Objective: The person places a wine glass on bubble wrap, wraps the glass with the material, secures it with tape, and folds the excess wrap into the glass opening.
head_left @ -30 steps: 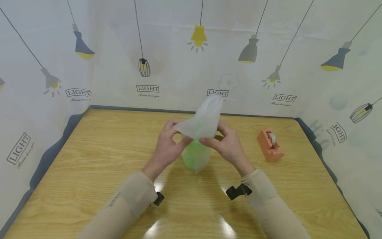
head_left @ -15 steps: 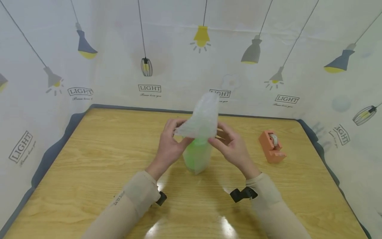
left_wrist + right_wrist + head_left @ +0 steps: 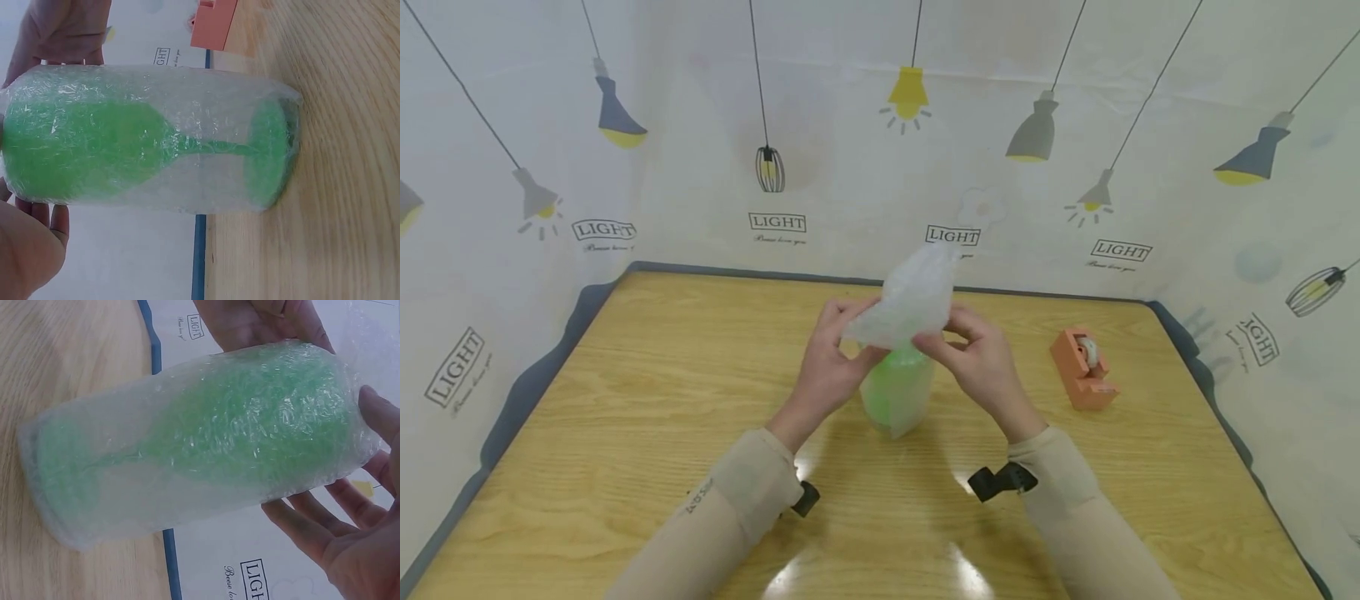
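Note:
A green wine glass (image 3: 81, 147) stands upright on the table, rolled in a tube of clear bubble wrap (image 3: 212, 181). Its bowl, stem and foot show through the wrap in both wrist views. Loose wrap (image 3: 913, 300) rises above the rim and leans to the right. My left hand (image 3: 831, 367) grips the upper left side of the roll, thumb in front and fingers behind. Across from it, my right hand (image 3: 981, 367) pinches the wrap near the rim with its thumb in front; its other fingers are partly hidden in the head view.
An orange tape dispenser (image 3: 1082, 371) with a roll of tape (image 3: 1087, 350) stands on the wooden table (image 3: 662, 375) to the right of the hands. Behind the table hangs a pale backdrop (image 3: 842, 108) printed with lamps.
The loose top of the wrap has shifted slightly and folded down a little. My right thumb slid off to the right and has come back in toward the wrap. The left hand barely moved.

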`<state>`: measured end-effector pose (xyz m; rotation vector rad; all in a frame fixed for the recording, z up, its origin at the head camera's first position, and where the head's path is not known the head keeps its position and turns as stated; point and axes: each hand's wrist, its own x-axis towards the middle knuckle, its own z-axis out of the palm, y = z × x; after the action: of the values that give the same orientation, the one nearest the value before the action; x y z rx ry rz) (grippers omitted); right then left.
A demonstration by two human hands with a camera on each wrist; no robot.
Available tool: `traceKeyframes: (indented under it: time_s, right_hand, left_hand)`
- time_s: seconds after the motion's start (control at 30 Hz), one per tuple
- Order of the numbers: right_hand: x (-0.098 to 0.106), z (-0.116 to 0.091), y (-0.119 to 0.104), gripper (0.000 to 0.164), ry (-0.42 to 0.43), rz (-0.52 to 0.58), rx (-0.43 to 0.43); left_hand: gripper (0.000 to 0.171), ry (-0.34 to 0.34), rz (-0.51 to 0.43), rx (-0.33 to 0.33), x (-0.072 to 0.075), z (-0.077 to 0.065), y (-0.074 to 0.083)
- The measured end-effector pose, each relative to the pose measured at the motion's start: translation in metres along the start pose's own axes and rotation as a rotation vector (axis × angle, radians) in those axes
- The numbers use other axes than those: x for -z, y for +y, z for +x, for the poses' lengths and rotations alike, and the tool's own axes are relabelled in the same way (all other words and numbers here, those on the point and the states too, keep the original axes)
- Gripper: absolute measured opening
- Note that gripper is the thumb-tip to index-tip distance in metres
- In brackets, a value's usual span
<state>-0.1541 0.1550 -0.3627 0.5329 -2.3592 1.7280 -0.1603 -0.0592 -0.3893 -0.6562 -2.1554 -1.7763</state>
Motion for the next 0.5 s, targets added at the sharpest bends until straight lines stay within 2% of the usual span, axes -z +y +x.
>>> traceKeyframes:
  time_s: [0.2, 0.5]
  right_hand:
    - [-0.0011, 0.0033, -0.0013, 0.018, 0.022, -0.029, -0.055]
    - [-0.0088, 0.0065, -0.0029, 0.024, 0.065, -0.049, -0.051]
  left_hand:
    - [0.033, -0.026, -0.016, 0.018, -0.0003, 0.0007, 0.0003]
    - [0.029, -0.028, 0.039, 0.018, 0.0001, 0.003, -0.0023]
